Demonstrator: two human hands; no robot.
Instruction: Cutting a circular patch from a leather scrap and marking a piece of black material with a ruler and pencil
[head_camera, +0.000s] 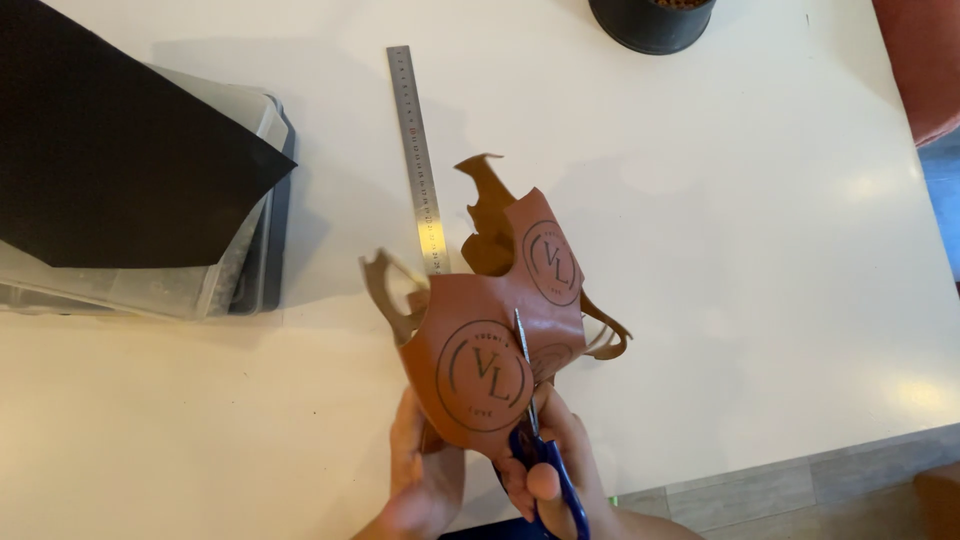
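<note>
Left hand (422, 470) raised, fingers curled in a pinch grip, palm inward; right hand (555, 465) just beside it, fingers closed through handle loops.

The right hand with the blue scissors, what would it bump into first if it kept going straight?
The right hand points its scissors up into the brown leather piece, which the blades already touch. Beyond it lies the steel ruler.

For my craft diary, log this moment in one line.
left hand: holds brown leather | right hand: blue scissors cutting it | ruler on table
</note>
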